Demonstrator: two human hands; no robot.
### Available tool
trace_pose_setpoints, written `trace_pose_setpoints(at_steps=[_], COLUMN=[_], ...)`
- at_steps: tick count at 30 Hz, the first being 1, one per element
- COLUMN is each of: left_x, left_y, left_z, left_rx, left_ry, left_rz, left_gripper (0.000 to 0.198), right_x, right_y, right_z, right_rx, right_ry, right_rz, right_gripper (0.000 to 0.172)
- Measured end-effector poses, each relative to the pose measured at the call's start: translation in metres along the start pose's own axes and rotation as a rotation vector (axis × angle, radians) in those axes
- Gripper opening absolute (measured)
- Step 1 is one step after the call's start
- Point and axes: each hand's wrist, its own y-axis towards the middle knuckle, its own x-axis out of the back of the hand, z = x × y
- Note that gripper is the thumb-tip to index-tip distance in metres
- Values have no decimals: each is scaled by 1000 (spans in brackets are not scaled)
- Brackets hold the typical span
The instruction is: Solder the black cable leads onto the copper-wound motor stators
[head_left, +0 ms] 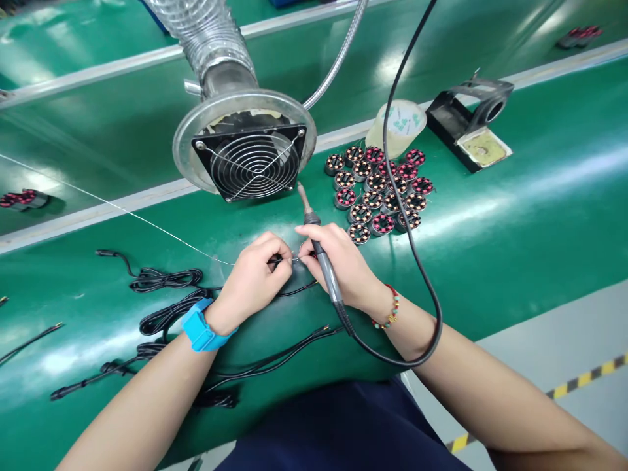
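My left hand (260, 271), a blue wristband (200, 329) at its wrist, pinches the end of a black cable (299, 289). A thin strand of solder wire (216, 259) runs in from the left to this hand. In my right hand (346, 265) lies a soldering iron (330, 276), its tip pointing up and away toward the fan. The right thumb and index finger also close near the thin wire ends between both hands; the exact contact is too small to make out. Below the hands, cable ends (326, 328) lie on the green bench.
A fume extractor fan (258, 167) hangs just beyond my hands. Several wound motor stators (373, 199) stand at right, near a tape roll (400, 124) and an iron stand (456, 137). Coiled cables (167, 279) lie left. The iron's cord (417, 255) loops over my right forearm.
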Motion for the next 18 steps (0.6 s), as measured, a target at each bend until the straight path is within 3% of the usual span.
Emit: trace_pose_setpoints(at_steps=[6,12,15,18], left_x=[-1,-3,-4,-6], left_y=[1,-1,-1,0], left_z=[-1,0,1,0], left_rx=[28,49,68,97], left_ry=[15,-24,-39,-39], left_rz=[-30,-31,-27,-32], left_gripper=[13,14,14,14], right_x=[-1,32,42,38], right_y=[0,-10,-24,-40], right_z=[7,30,42,45], right_rx=[-58,-251,-243,-226], right_ry=[33,205,222,198], right_rz=[-36,-139,-229,-332], right_gripper=[43,35,27,23])
